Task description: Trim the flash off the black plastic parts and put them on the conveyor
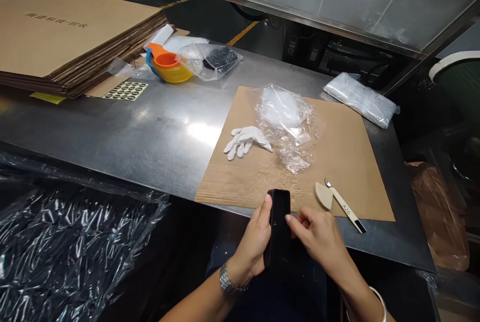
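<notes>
A black, open rectangular case (pixel 279 227) is held upright near the table's front edge. My left hand (pixel 253 242) is wrapped round its left side, thumb near the top. My right hand (pixel 318 232) is at the case's right side, fingers curled and thumb touching the rim; whether it pinches something small cannot be made out. A white glove (pixel 247 141) lies on the cardboard sheet (pixel 348 152), beside a crumpled clear plastic bag (pixel 287 117) with white material inside. To the right of my hands are a beige wedge-shaped piece (pixel 323 195) and a cutter knife (pixel 345 206) marked A26.
Stacked cardboard (pixel 71 32) stands at the back left, near a sticker sheet (pixel 125 90), nested coloured bowls (pixel 170 67) and a bag with a black item (pixel 217 59). A wrapped clear packet (pixel 362 99) lies back right. Black plastic sheeting (pixel 67 252) fills the lower left.
</notes>
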A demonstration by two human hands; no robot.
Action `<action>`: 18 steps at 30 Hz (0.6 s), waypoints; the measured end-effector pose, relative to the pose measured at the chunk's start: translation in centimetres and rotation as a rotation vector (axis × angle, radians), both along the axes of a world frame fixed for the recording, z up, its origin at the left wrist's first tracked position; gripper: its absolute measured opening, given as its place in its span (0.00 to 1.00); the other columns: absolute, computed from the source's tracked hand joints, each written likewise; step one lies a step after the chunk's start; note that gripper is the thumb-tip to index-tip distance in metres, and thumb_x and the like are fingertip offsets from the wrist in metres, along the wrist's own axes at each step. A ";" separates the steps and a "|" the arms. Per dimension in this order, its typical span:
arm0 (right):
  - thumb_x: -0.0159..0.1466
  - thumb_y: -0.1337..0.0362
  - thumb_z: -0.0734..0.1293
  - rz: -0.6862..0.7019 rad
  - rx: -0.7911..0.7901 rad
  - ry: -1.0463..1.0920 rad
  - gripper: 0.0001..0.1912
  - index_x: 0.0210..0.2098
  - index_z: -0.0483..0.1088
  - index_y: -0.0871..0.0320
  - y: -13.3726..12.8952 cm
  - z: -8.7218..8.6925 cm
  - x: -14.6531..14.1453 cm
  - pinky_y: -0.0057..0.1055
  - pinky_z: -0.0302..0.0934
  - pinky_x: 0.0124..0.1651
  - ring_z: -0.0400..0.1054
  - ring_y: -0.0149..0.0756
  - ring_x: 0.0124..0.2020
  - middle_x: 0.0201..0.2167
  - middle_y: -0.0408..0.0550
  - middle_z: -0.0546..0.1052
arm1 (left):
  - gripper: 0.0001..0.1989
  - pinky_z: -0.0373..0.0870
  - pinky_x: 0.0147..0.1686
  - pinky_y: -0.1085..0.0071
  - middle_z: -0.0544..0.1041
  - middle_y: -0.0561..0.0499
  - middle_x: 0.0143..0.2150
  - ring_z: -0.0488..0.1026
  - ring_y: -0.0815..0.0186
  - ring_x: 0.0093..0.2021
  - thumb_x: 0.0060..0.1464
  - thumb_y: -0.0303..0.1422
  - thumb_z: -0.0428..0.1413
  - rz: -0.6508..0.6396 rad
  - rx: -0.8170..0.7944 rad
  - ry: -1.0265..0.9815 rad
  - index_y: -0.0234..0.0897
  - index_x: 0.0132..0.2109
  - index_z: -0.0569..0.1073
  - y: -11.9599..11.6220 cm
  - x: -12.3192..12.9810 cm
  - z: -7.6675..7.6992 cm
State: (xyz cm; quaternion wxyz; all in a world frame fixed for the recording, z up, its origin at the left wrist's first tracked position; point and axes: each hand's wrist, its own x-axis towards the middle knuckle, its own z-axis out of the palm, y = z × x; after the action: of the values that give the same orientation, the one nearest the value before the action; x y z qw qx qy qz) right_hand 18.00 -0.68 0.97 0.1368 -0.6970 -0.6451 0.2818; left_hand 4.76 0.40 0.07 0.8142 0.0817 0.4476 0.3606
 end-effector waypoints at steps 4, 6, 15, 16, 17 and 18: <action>0.63 0.58 0.58 -0.034 0.085 -0.033 0.18 0.19 0.62 0.57 1.9 0.1 0.9 0.26 0.44 0.23 0.56 0.28 0.16 0.14 0.40 0.65 | 0.25 0.76 0.30 0.65 0.77 0.44 0.26 0.78 0.59 0.28 0.56 0.50 0.46 -0.065 -0.041 0.014 0.30 0.37 0.72 0.1 -0.2 -0.1; 0.64 0.59 0.58 0.004 0.109 0.002 0.16 0.22 0.63 0.57 2.1 0.4 1.3 0.25 0.47 0.24 0.58 0.28 0.19 0.17 0.40 0.67 | 0.26 0.76 0.30 0.66 0.77 0.43 0.27 0.78 0.57 0.31 0.57 0.50 0.45 -0.083 -0.052 0.007 0.29 0.35 0.73 0.1 -0.4 -0.2; 0.58 0.71 0.66 0.463 -0.133 0.032 0.07 0.34 0.64 0.55 -2.0 3.0 0.0 0.26 0.53 0.31 0.64 0.30 0.28 0.25 0.38 0.70 | 0.23 0.66 0.19 0.76 0.74 0.49 0.24 0.69 0.70 0.19 0.54 0.49 0.49 -0.086 0.077 0.016 0.31 0.35 0.74 0.1 -0.6 -0.7; 0.58 0.71 0.66 0.481 -0.145 -0.008 0.08 0.35 0.64 0.55 -2.1 3.0 -0.2 0.26 0.53 0.31 0.64 0.31 0.28 0.26 0.38 0.71 | 0.23 0.65 0.18 0.76 0.75 0.49 0.25 0.68 0.71 0.19 0.54 0.50 0.50 -0.090 0.083 0.027 0.32 0.39 0.74 0.1 -0.5 -0.7; 0.57 0.72 0.66 0.494 -0.155 -0.043 0.08 0.35 0.63 0.55 -2.2 2.9 -0.3 0.27 0.52 0.30 0.65 0.32 0.29 0.27 0.39 0.71 | 0.23 0.64 0.18 0.76 0.75 0.50 0.25 0.68 0.71 0.19 0.53 0.50 0.51 -0.090 0.090 0.038 0.34 0.42 0.73 0.1 -0.4 -0.7; 0.57 0.72 0.66 0.507 -0.164 -0.071 0.08 0.34 0.63 0.56 -2.1 2.8 -0.5 0.27 0.52 0.30 0.65 0.33 0.30 0.28 0.40 0.72 | 0.24 0.63 0.18 0.76 0.75 0.51 0.25 0.67 0.71 0.19 0.53 0.50 0.51 -0.089 0.097 0.050 0.35 0.46 0.72 0.0 -0.4 -0.6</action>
State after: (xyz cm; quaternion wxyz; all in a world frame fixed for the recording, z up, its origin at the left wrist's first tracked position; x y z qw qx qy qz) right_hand 17.54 -2.82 3.79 -0.0180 -0.5315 -0.7783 0.3338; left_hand 4.40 0.40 -0.53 0.8130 0.1498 0.4460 0.3432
